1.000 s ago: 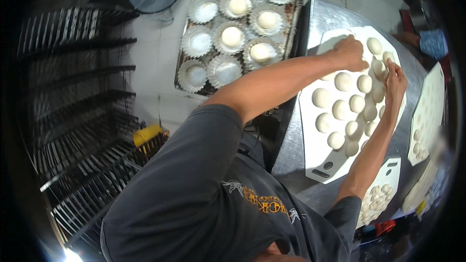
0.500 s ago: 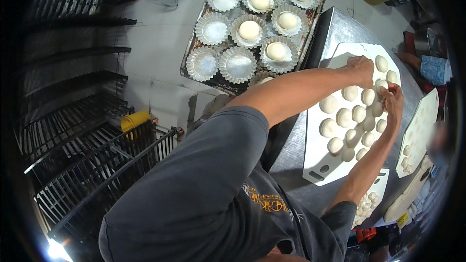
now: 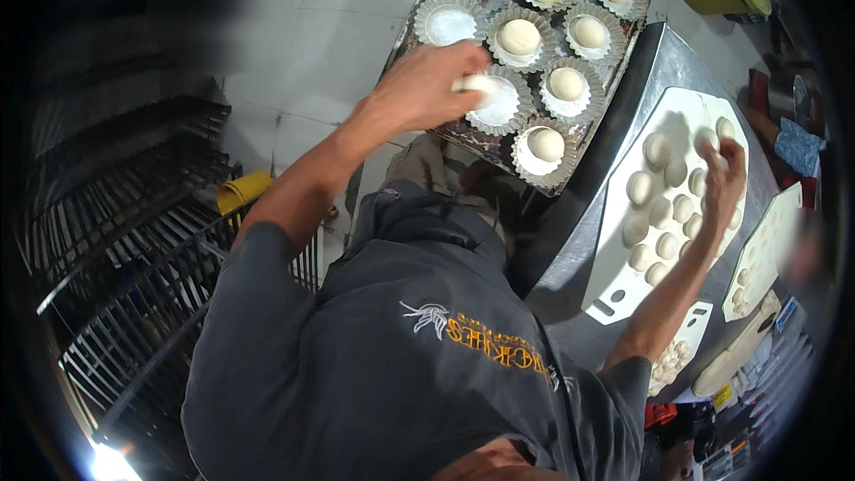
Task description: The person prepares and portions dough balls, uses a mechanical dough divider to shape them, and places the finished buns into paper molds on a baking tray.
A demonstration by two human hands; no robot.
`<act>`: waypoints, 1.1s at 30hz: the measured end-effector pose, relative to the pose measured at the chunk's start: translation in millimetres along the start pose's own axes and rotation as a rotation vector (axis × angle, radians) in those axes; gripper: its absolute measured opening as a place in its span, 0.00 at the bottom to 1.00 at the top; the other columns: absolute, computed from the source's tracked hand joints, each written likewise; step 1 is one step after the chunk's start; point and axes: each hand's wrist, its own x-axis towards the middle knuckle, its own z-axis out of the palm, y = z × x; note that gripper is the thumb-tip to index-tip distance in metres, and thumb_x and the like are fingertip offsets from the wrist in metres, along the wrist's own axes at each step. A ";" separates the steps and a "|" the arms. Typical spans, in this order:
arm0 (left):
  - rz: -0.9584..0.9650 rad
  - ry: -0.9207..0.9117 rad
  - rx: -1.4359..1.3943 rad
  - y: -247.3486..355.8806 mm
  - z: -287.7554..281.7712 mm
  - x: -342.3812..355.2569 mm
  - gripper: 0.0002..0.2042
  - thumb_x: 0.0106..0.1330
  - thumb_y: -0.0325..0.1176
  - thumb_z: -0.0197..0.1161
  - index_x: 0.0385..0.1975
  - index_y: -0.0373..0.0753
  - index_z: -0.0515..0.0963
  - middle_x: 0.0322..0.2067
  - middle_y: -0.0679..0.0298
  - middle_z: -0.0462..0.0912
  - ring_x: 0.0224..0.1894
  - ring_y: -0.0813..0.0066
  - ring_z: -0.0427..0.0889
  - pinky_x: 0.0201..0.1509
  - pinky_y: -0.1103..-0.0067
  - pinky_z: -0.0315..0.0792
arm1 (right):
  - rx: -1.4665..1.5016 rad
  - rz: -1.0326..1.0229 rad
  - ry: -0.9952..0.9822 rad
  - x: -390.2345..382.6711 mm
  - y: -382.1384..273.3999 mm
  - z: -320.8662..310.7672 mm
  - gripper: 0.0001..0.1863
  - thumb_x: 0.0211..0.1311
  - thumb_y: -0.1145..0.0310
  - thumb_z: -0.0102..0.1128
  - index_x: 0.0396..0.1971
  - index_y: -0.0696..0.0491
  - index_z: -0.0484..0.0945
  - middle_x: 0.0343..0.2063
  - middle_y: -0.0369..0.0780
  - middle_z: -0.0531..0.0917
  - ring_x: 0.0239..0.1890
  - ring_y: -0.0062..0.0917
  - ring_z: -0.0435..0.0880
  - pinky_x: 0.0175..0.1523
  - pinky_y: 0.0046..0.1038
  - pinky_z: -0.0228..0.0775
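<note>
My left hand [image 3: 426, 87] is over the near left part of a dark baking tray [image 3: 495, 146], its fingers closed round a pale dough ball [image 3: 477, 85]. The ball is smeared by motion and hangs at a fluted metal tin [image 3: 501, 110]. Other fluted tins stand in rows on the tray, several of them with one dough ball [image 3: 520, 36] each. To the right, my right hand [image 3: 725, 176] is over a white board [image 3: 614, 276], its bent fingers on a dough ball [image 3: 706, 142] near the far end. Several more dough balls [image 3: 661, 213] lie on that board.
The board rests on a steel table [image 3: 570, 249]. Another white board [image 3: 773, 223] with dough pieces is at its right, and a smaller board [image 3: 680, 352] is nearer. Dark metal racks [image 3: 134, 330] and a yellow bucket [image 3: 243, 191] stand at the left.
My left hand has swung left from the board to the tray with a dough ball. My right hand stays over the board. The view has shifted, and the tray and board appear further right.
</note>
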 end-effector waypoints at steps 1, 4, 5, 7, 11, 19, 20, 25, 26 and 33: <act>-0.056 -0.047 0.071 -14.1 -3.9 -6.2 0.18 0.60 0.36 0.69 0.49 0.38 0.78 0.42 0.52 0.87 0.46 0.54 0.86 0.50 0.65 0.78 | 0.022 -0.060 -0.021 -7.3 -33.4 22.2 0.19 0.57 0.61 0.72 0.41 0.58 0.79 0.36 0.35 0.80 0.40 0.22 0.76 0.48 0.25 0.68; -0.145 -0.126 0.228 -41.6 -7.4 -17.4 0.15 0.61 0.33 0.68 0.45 0.37 0.78 0.40 0.52 0.86 0.45 0.52 0.86 0.49 0.62 0.78 | 0.181 -0.123 -0.235 -23.7 -133.3 104.5 0.19 0.56 0.61 0.74 0.43 0.55 0.80 0.37 0.37 0.83 0.42 0.24 0.80 0.52 0.28 0.71; -0.097 -0.124 0.229 -49.2 -3.1 -16.6 0.14 0.61 0.33 0.68 0.45 0.37 0.78 0.40 0.52 0.85 0.44 0.51 0.85 0.48 0.61 0.78 | 0.182 -0.117 -0.254 -31.4 -168.5 135.2 0.20 0.55 0.61 0.75 0.43 0.55 0.80 0.35 0.38 0.84 0.40 0.24 0.81 0.50 0.29 0.73; -0.016 -0.104 0.238 -56.7 1.3 -15.0 0.14 0.61 0.33 0.68 0.45 0.37 0.78 0.39 0.54 0.84 0.43 0.49 0.85 0.47 0.60 0.78 | 0.101 -0.218 -0.430 -39.5 -234.8 178.5 0.22 0.55 0.59 0.75 0.43 0.55 0.80 0.39 0.43 0.87 0.40 0.31 0.86 0.48 0.35 0.76; 0.125 -0.035 0.064 -55.7 -8.6 -23.1 0.17 0.59 0.33 0.70 0.47 0.36 0.77 0.42 0.53 0.77 0.43 0.47 0.82 0.47 0.61 0.77 | -0.032 -0.410 -0.536 -37.2 -268.5 275.6 0.17 0.60 0.61 0.68 0.42 0.58 0.82 0.40 0.51 0.86 0.41 0.50 0.86 0.48 0.44 0.77; 0.002 0.003 -0.406 -95.2 -65.3 12.7 0.15 0.58 0.24 0.58 0.47 0.35 0.74 0.44 0.57 0.77 0.46 0.65 0.78 0.51 0.74 0.72 | 0.135 0.005 -0.543 -8.4 -263.5 242.2 0.21 0.59 0.63 0.64 0.50 0.59 0.75 0.43 0.50 0.81 0.47 0.37 0.81 0.53 0.37 0.72; 0.017 0.011 -0.408 -100.2 -72.2 34.5 0.16 0.59 0.25 0.59 0.48 0.35 0.74 0.44 0.56 0.78 0.45 0.65 0.79 0.51 0.74 0.73 | 0.128 0.046 -0.504 2.5 -258.8 236.8 0.21 0.59 0.64 0.63 0.50 0.59 0.75 0.43 0.50 0.81 0.47 0.37 0.81 0.53 0.37 0.72; 0.313 0.282 -0.235 -71.1 -99.4 169.9 0.22 0.60 0.33 0.69 0.53 0.35 0.76 0.45 0.51 0.86 0.46 0.64 0.86 0.51 0.71 0.78 | 0.005 -0.084 -0.151 86.5 -242.9 227.1 0.24 0.61 0.64 0.61 0.53 0.61 0.74 0.49 0.56 0.82 0.51 0.44 0.83 0.58 0.36 0.73; 0.302 0.246 -0.176 -62.6 -101.6 192.6 0.22 0.60 0.34 0.70 0.53 0.36 0.77 0.46 0.50 0.86 0.45 0.61 0.86 0.51 0.70 0.78 | -0.008 -0.087 -0.127 102.0 -239.9 229.8 0.23 0.61 0.63 0.61 0.53 0.60 0.75 0.50 0.55 0.82 0.52 0.45 0.82 0.59 0.38 0.72; 0.508 0.192 0.529 -65.7 -66.7 273.5 0.21 0.58 0.41 0.72 0.51 0.42 0.81 0.51 0.58 0.83 0.54 0.59 0.79 0.61 0.65 0.70 | -0.478 -0.452 0.104 151.5 -181.4 268.5 0.19 0.61 0.59 0.62 0.50 0.49 0.83 0.51 0.40 0.84 0.56 0.42 0.76 0.60 0.52 0.64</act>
